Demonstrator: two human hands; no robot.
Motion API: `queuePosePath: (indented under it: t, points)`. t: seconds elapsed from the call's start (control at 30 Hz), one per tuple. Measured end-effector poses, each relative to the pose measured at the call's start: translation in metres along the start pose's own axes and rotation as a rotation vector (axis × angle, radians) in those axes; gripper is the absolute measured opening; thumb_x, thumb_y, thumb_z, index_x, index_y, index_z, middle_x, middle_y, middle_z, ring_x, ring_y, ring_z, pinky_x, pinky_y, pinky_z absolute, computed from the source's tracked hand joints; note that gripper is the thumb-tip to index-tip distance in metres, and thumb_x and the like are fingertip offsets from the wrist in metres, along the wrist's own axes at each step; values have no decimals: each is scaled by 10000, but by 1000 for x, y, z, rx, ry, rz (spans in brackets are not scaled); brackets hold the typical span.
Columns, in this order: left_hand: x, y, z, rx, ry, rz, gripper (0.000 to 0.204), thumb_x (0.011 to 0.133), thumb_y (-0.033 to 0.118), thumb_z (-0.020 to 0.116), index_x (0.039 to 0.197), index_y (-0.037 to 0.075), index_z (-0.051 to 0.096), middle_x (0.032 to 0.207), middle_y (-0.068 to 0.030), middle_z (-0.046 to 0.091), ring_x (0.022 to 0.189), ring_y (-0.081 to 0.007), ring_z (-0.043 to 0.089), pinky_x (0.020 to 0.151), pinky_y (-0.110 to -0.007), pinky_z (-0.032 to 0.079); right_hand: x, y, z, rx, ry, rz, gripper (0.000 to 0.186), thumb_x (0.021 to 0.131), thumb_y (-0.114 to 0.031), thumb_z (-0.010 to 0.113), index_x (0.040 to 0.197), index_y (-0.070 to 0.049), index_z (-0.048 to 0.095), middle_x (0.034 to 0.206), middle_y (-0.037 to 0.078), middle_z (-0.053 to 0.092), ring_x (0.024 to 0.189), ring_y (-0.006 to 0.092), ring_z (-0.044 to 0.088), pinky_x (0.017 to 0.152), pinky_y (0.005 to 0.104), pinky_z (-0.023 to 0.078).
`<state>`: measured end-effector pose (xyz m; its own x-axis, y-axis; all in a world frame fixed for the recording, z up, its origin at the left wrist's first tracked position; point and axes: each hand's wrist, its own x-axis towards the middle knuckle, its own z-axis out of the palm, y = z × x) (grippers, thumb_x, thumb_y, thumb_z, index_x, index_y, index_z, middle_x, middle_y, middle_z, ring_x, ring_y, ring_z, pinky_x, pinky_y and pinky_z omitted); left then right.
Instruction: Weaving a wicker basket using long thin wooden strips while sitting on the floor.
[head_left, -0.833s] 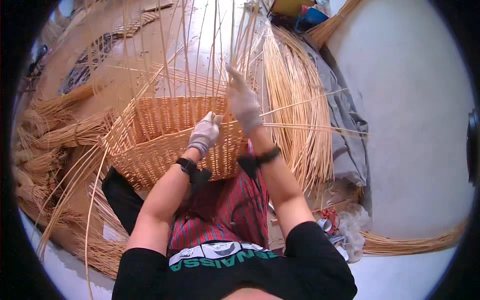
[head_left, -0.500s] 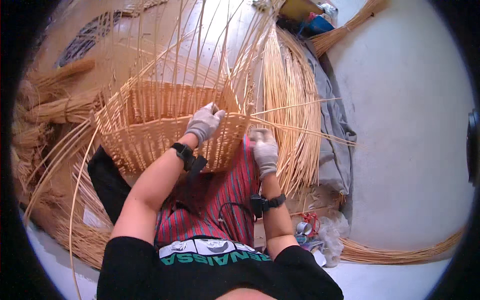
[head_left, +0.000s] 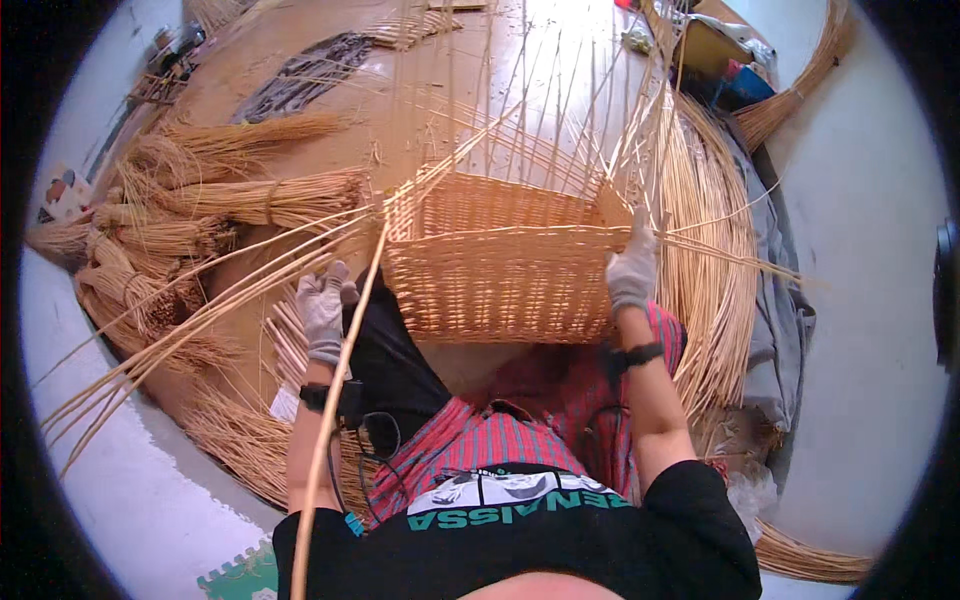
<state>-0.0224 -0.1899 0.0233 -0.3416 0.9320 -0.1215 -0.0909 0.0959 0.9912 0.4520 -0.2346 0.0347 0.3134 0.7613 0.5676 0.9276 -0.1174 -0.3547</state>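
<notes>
A half-woven wicker basket (head_left: 500,290) sits across my lap, its upright stakes rising from the walls. My right hand (head_left: 632,268), in a pale work glove, grips the basket's right front corner at the rim. Gloved likewise, my left hand (head_left: 325,308) is off the basket, just below the long wicker rods (head_left: 215,318) that stick out from the left corner. Its fingers are partly bent and apart, with nothing visible in them. One thick rod (head_left: 335,425) runs from that corner down past my left forearm.
Bundles of wicker rods (head_left: 270,200) lie on the floor at the left. A long pale bundle (head_left: 705,250) rests on grey cloth (head_left: 780,350) to the right. Dark strands (head_left: 310,80) lie at the far left, and a blue container (head_left: 745,88) stands at the far right.
My left hand has left the front rim and moved left to the basket's left corner. My right hand has risen from below onto the right corner. The view has shifted left.
</notes>
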Motion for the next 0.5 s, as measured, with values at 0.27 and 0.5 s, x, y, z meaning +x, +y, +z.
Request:
queuePosePath:
  t: [0.27, 0.5]
  points:
    - [-16, 11, -32, -166, -379, 227, 221, 974, 205, 630, 1081, 18, 680, 909, -37, 680, 811, -146, 653, 700, -263, 525, -78, -295, -2, 914, -623, -662, 454, 763, -154, 748, 1206, -124, 654, 1256, 100, 644, 1145, 344, 603, 1005, 449, 484]
    - [-18, 80, -25, 512, -621, 766, 501, 853, -41, 643, 1340, 67, 593, 1255, -191, 654, 1153, -292, 649, 1034, -371, 473, -111, -343, -15, 797, -939, -1062, 338, 708, -421, 736, 793, -96, 698, 787, 107, 652, 847, 333, 636, 779, 468, 488]
